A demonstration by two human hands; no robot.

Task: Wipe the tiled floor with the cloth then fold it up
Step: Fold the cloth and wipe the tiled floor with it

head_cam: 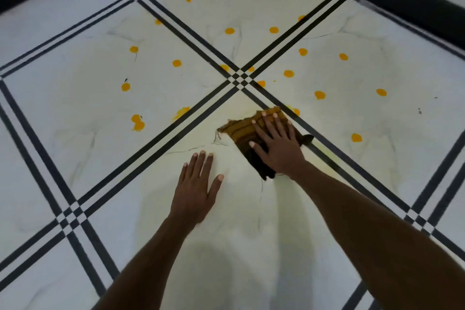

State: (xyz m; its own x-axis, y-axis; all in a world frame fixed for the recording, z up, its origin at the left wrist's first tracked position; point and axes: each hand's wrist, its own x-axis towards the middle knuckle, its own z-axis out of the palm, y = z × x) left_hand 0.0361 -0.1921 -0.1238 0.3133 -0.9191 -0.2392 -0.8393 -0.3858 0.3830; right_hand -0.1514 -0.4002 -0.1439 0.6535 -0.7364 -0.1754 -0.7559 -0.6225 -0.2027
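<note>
The cloth (241, 131), a brown and mustard striped piece with a frayed edge, is laid flat on the tiled floor (75, 98) just right of the picture's centre. It is pinned under the right hand (276, 145), whose fingers (265, 128) are spread wide and pressed flat on the fabric; nothing is pinched or gripped. The cloth's far corner reaches the black tile stripe at about 1 o'clock from the hand, and a dark corner pokes out at 3 o'clock of the wrist.

At 8 o'clock from the cloth, apart from it, the left hand (198, 189) is planted palm down on bare tile, fingers open and slightly splayed (it holds nothing).

A faint yellowish smear (247, 111) is seen on the tile at 11 o'clock of the cloth, and another along the stripe at 5 o'clock. Orange spots (177, 63) are scattered over the tiles from 9 o'clock round through 12 to 3 o'clock, the nearest one just beside the cloth's far right corner. The black double stripes cross at a checkered junction (240, 77) at 12 o'clock. A dark skirting band (415, 5) is seen far off at 1 o'clock.
</note>
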